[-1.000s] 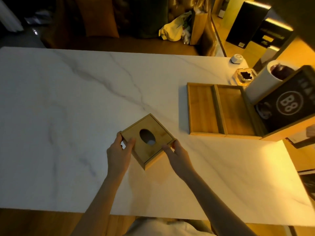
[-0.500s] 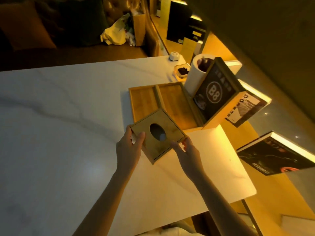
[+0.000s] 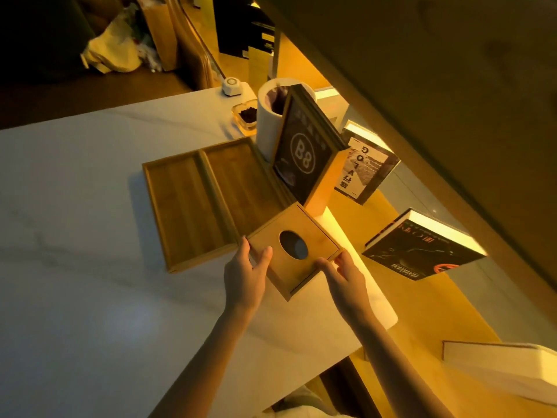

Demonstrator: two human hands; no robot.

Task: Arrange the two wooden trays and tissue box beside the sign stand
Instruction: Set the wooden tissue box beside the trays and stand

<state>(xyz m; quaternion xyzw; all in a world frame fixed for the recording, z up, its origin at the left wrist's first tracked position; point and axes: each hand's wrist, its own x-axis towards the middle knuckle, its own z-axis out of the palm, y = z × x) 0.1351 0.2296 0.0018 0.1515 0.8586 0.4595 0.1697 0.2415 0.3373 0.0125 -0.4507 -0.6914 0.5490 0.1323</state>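
Observation:
A square wooden tissue box with an oval hole in its lid is held between both hands, just in front of the sign stand. My left hand grips its near left corner and my right hand grips its near right corner. Two shallow wooden trays lie side by side on the white marble table: the left tray and the right tray, which the box partly overlaps. The dark "B8" sign stand rises at the right tray's far side.
Behind the sign stand are a white cylinder, a small glass dish and a small white round device. The table's right edge runs close to the box. Books sit beyond the edge to the right.
Both hands carried the tissue box from the table's middle to the right, up against the trays and sign stand. My view turned right, bringing the table's right edge and the books into sight.

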